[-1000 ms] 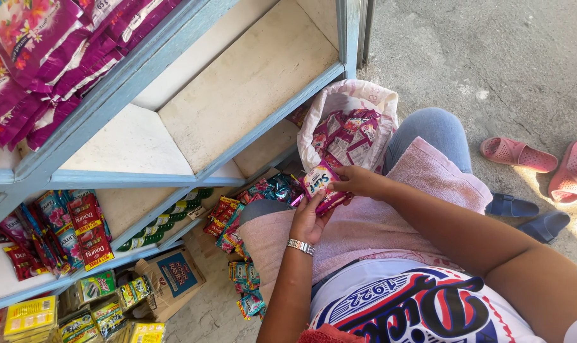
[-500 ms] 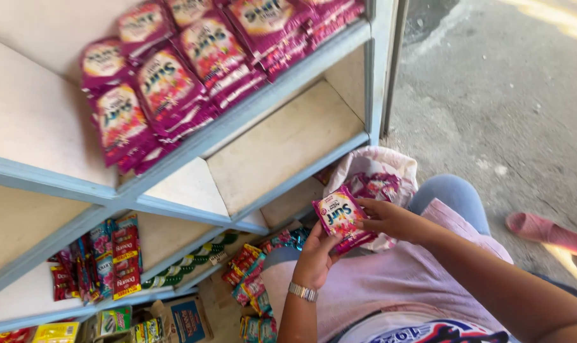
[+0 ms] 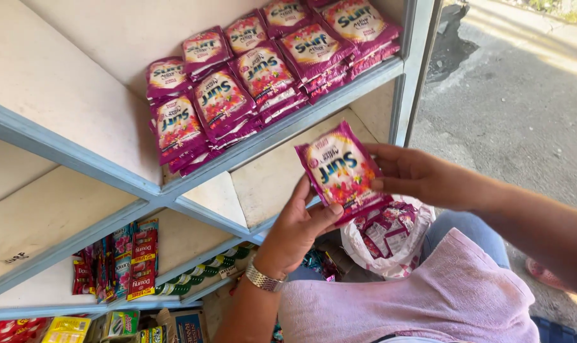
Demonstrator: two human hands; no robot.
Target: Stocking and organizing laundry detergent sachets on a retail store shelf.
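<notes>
Both hands hold a small stack of flat magenta foil sachets with a flower print (image 3: 340, 170), raised in front of the grey metal shelf frame (image 3: 282, 130). The left hand (image 3: 299, 225) is closed on the stack's lower edge, thumb pressed across the bottom corner of the front sachet; a silver wristwatch (image 3: 263, 278) sits on that wrist. The right hand (image 3: 415, 174) grips the right edge, fingers curled behind, thumb on the front face.

Done well, the handling here seems to call for keeping the sachets squared up — thumbs flat, edges aligned — so none slips out of the bundle, and keeping the stack level with the rows above.

The stack sits between the two hands, pinched at its lower and right edges, the top left corner free. It hangs below and right of the shelved rows of matching magenta sachets (image 3: 237, 95), apart from them, and above the open white plastic bag of more sachets (image 3: 383, 235) resting by the lap.
</notes>
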